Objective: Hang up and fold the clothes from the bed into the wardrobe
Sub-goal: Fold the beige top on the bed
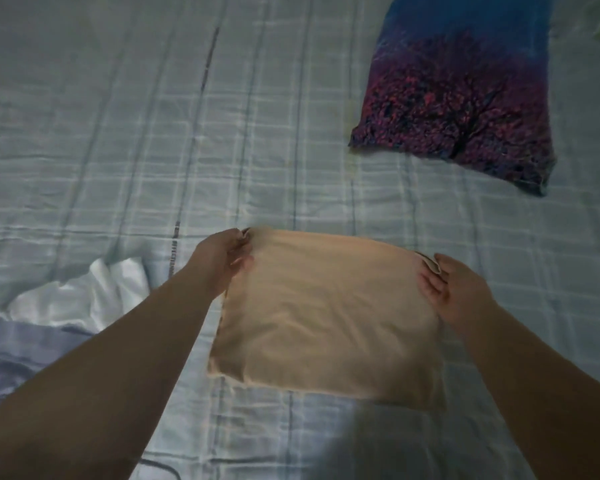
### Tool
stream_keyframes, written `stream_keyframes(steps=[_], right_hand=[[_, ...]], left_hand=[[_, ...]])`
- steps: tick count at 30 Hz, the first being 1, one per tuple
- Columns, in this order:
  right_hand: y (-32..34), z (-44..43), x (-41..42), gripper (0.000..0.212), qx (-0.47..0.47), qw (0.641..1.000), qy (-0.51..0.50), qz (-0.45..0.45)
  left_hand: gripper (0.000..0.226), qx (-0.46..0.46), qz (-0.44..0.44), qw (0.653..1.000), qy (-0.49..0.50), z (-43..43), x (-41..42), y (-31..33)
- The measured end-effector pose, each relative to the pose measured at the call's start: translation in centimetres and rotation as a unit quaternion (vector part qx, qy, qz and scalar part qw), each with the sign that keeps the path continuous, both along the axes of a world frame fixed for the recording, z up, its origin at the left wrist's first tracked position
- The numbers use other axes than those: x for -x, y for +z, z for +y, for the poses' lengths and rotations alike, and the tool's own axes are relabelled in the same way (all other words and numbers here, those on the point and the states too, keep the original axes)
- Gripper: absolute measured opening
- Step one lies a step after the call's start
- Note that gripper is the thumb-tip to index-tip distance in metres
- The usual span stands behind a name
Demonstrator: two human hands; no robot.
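Peach, square-folded cotton garment (pixel 326 317) lies low-centre on the pale checked bedsheet (pixel 118 150); my left hand (pixel 222 258) and right hand (pixel 454 289) pinch its far corners, keeping the fold square.

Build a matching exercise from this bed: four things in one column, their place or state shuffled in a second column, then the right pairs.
Things
1. peach garment
2. blue-and-purple printed garment
3. white garment
4. bedsheet

Places or states
A. laid flat, far right
B. crumpled, near left
C. folded square, far corners held by the left hand and the right hand
D. pale checks, spread under everything

Pairs: 1-C, 2-A, 3-B, 4-D
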State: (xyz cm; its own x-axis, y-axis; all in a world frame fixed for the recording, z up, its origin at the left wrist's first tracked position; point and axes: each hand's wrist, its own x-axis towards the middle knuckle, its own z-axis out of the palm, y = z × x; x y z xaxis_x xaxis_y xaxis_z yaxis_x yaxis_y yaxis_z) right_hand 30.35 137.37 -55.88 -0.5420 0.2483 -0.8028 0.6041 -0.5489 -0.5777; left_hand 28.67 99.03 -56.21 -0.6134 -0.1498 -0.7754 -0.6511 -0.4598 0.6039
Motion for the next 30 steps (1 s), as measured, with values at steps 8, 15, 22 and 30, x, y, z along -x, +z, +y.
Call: stream_keyframes(steps=[8,15,22,30], right_hand=[[-4.3,-0.5,-3.4,0.036,-0.198,0.969,0.050,0.142],[-3.3,-0.6,-16.7,0.038,-0.540,0.800,0.255,0.053],[-4.6,0.8,-23.2,0.036,-0.424,0.844,0.314,-0.095],[-4.5,1.1,-20.9,0.022,-0.372,0.864,0.299,-0.160]], left_hand=[[0.061,0.345,0.127,0.911,-0.184,0.7,-5.1,-3.9],[0.047,0.532,0.113,0.797,-0.262,0.4,-16.6,-2.9],[0.030,0.317,-0.040,0.918,-0.236,-1.6,-20.3,-2.4],[0.018,0.186,-0.018,0.937,-0.294,-3.0,-21.2,-1.5]])
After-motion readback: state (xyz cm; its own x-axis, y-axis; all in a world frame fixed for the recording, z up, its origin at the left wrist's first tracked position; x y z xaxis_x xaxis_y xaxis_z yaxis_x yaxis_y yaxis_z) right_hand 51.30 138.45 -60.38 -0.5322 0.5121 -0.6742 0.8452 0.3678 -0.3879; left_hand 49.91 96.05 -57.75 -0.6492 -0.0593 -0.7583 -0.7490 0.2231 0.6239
